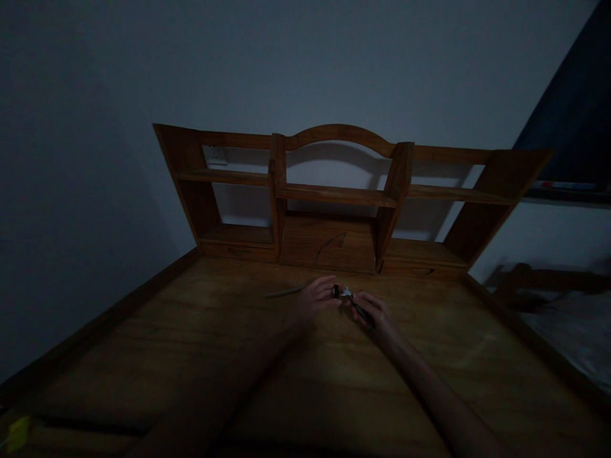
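Both hands meet over the far middle of a wooden desk (191, 356) in dim light. My left hand (316, 297) pinches a small dark object with a pale, shiny end (341, 292) between its fingertips. My right hand (375, 313) grips a thin dark tool (359, 309) whose tip points at that small object. What the object is cannot be made out in the darkness. A slim pencil-like stick (285, 292) lies on the desk just left of my left hand.
A wooden shelf unit (334, 191) with bare shelves and a small drawer stands at the desk's back edge against a pale wall. A wall socket (217, 154) shows behind it. A yellow item (18, 434) sits at the near left corner. Furniture lies at right.
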